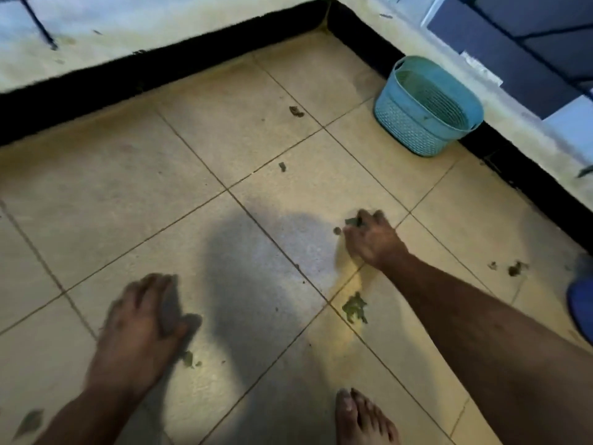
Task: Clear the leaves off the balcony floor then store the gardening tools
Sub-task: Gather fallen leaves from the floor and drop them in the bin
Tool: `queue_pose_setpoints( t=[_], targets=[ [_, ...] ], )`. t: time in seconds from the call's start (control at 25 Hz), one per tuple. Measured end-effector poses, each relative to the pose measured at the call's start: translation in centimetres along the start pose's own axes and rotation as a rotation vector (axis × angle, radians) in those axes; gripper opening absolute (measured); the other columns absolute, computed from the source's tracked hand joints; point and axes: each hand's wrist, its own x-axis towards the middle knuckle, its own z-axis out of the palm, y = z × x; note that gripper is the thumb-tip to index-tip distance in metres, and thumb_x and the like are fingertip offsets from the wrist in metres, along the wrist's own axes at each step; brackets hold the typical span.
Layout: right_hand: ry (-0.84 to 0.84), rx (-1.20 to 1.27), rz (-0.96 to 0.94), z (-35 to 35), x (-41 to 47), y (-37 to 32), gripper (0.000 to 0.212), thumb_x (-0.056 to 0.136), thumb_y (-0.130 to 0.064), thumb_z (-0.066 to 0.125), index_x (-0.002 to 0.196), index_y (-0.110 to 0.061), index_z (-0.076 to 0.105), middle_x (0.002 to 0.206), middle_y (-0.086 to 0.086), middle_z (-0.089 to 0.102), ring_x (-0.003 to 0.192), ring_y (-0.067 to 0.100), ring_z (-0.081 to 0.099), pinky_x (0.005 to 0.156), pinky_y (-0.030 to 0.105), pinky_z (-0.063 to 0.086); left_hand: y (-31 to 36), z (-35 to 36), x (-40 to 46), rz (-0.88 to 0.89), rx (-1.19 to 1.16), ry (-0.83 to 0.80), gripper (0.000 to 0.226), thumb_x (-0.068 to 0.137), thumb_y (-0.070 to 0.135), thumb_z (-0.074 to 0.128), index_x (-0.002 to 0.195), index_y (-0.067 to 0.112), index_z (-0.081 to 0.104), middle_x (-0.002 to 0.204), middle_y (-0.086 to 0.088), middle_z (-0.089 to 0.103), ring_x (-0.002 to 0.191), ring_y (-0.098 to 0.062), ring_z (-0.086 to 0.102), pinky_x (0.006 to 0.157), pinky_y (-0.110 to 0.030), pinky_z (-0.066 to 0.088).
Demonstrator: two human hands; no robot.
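Green and brown leaves lie scattered over the beige tiled balcony floor (pixel 199 239). My right hand (pixel 372 240) reaches down to the floor mid-frame, its fingers curled round a small green leaf (pixel 353 221). A larger leaf clump (pixel 354 308) lies just below my right forearm. My left hand (pixel 141 326) hovers low over the floor at lower left, blurred, fingers loosely extended and holding nothing. Small leaf bits (pixel 188 359) lie beside it. Other leaves sit further off (pixel 296 111), (pixel 282 167), and at right (pixel 516 268).
A light blue plastic basket (pixel 414 123) stands against the right-hand wall near the corner. A black skirting (pixel 160 75) borders the floor at the back and right. My bare foot (pixel 362 419) is at the bottom. A blue object (pixel 582 303) shows at the right edge.
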Motion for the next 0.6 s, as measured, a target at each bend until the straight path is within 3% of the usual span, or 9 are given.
queue_pose_setpoints(
  t=[0.12,0.16,0.28,0.32,0.4,0.48,0.6],
  targets=[
    [0.088,0.107,0.002,1.8,-3.0,-1.6,0.049,0.099,-0.044,0.044,0.141,-0.018,0.046,0.144,0.012,0.046,0.130,0.035,0.050,0.106,0.055,0.045,8.7,0.5,-0.4,0.176,-0.040,-0.098,0.083,0.074,0.056,0.044,0.146,0.014,0.048,0.147,-0.009,0.049,0.133,-0.033,0.048,0.113,-0.048,0.039],
    [0.080,0.117,-0.098,3.8,-5.1,-3.3,0.048,0.098,-0.038,0.046,0.141,-0.016,0.048,0.144,0.012,0.046,0.130,0.034,0.050,0.105,0.054,0.045,9.7,2.0,-0.1,0.202,-0.064,-0.116,0.081,0.073,0.051,0.042,0.145,0.014,0.049,0.146,-0.009,0.050,0.133,-0.034,0.048,0.113,-0.049,0.039],
    [-0.153,0.149,-0.570,7.2,-13.1,-7.8,0.055,0.091,-0.032,0.055,0.144,-0.020,0.051,0.155,0.010,0.044,0.144,0.031,0.039,0.115,0.052,0.036,13.6,3.5,-0.2,0.287,-0.119,-0.142,0.071,0.079,0.037,0.042,0.146,0.015,0.049,0.149,-0.008,0.050,0.141,-0.032,0.042,0.117,-0.051,0.035],
    [-0.140,0.193,-0.614,7.7,-12.9,-6.8,0.055,0.093,-0.034,0.054,0.147,-0.023,0.050,0.158,0.008,0.041,0.148,0.027,0.034,0.120,0.050,0.031,14.2,4.0,-0.3,0.297,-0.114,-0.131,0.067,0.082,0.033,0.044,0.147,0.017,0.048,0.151,-0.005,0.048,0.143,-0.030,0.039,0.118,-0.052,0.033],
    [0.030,0.143,-0.445,6.4,-11.6,-1.3,0.052,0.100,-0.033,0.045,0.151,-0.022,0.045,0.162,0.010,0.036,0.152,0.027,0.027,0.123,0.051,0.027,14.6,4.7,-1.0,0.322,-0.103,-0.133,0.062,0.087,0.030,0.047,0.148,0.021,0.047,0.153,-0.002,0.046,0.146,-0.027,0.036,0.117,-0.052,0.034],
    [0.222,0.040,-0.113,4.5,-10.4,6.0,0.057,0.101,-0.035,0.029,0.155,-0.018,0.040,0.163,0.016,0.033,0.154,0.033,0.022,0.119,0.056,0.032,14.5,5.5,-1.8,0.433,-0.029,-0.126,0.057,0.090,0.031,0.052,0.145,0.020,0.051,0.151,-0.003,0.049,0.144,-0.028,0.038,0.116,-0.045,0.033],
    [0.218,0.097,0.251,1.0,-8.6,15.1,0.057,0.104,-0.037,0.040,0.158,-0.022,0.030,0.165,0.016,0.023,0.152,0.035,0.024,0.118,0.053,0.034,16.1,8.5,-2.1,0.736,0.183,-0.194,0.058,0.087,0.042,0.046,0.141,0.021,0.053,0.145,-0.007,0.056,0.136,-0.035,0.049,0.111,-0.044,0.027]
  ],
)
